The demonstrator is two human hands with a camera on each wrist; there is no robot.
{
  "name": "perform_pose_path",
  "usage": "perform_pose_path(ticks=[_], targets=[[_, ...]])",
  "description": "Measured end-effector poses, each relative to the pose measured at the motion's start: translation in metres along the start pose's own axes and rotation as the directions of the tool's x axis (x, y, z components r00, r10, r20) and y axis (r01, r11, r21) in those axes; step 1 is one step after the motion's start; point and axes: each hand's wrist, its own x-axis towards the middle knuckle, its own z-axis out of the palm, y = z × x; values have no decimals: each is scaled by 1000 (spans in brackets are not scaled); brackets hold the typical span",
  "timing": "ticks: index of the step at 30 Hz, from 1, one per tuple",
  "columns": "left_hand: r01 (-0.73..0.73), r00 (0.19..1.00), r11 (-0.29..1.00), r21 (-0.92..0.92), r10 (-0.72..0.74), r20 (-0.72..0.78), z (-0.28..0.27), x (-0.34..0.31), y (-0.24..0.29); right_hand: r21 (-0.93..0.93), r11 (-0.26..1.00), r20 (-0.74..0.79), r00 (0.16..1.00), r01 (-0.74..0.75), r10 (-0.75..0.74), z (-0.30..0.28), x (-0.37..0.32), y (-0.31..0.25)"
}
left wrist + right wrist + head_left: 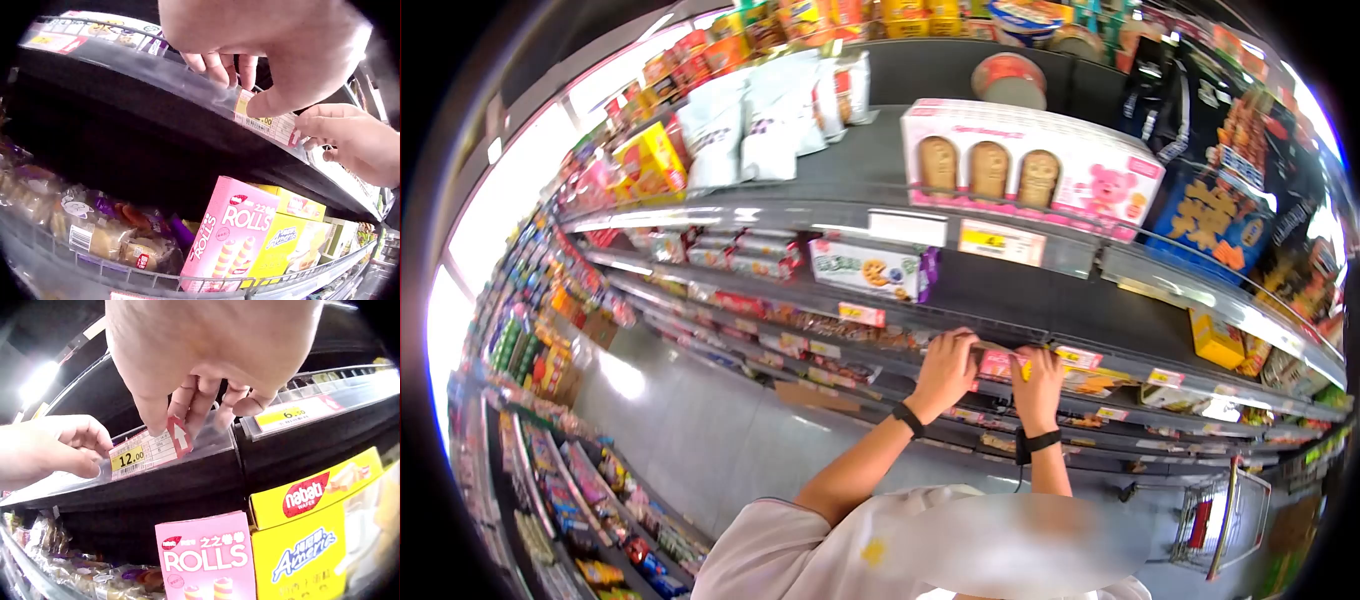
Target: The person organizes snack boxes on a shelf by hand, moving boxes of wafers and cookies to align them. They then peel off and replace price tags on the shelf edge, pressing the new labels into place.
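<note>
A paper price tag (130, 459) with a yellow "12.00" panel and a red arrow end lies along the clear plastic strip (156, 74) on a shelf's front edge. My left hand (947, 372) pinches the tag's left end, thumb on the front, the other fingertips over the strip's top edge. At the arrow end, my right hand (1037, 388) pinches the tag between its thumb and fingers. Both hands sit close together at the strip, with a black band on each wrist. Below them stand a pink "ROLLS" box (228, 234) and a yellow wafer box (300, 550).
Another price tag (292, 414) sits in the neighbouring strip on the right. On the shelf above stands a long white and pink biscuit box (1030, 165). Bagged baked goods (87, 225) fill the lower left. A shopping cart (1220, 520) stands on the aisle floor at right.
</note>
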Motion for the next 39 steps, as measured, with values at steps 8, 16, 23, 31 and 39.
perform_pose_path(ticks=[8,16,23,31,39], targets=[[41,999,999,23,-41,-9,9,1,-2,129,991,-54,998,-34,41,1,0,4],[18,999,998,61,-17,-27,9,2,-4,148,988,-58,997,-37,46,9,-1,6],[11,999,999,53,-9,-35,9,1,-6,159,987,-73,997,10,1,18,-3,17],[42,998,999,26,-41,-48,14,-3,-7,170,985,-51,998,-19,28,17,-5,9],[38,998,999,10,-38,-56,11,-8,-6,111,994,-20,1000,-9,11,21,-11,15]])
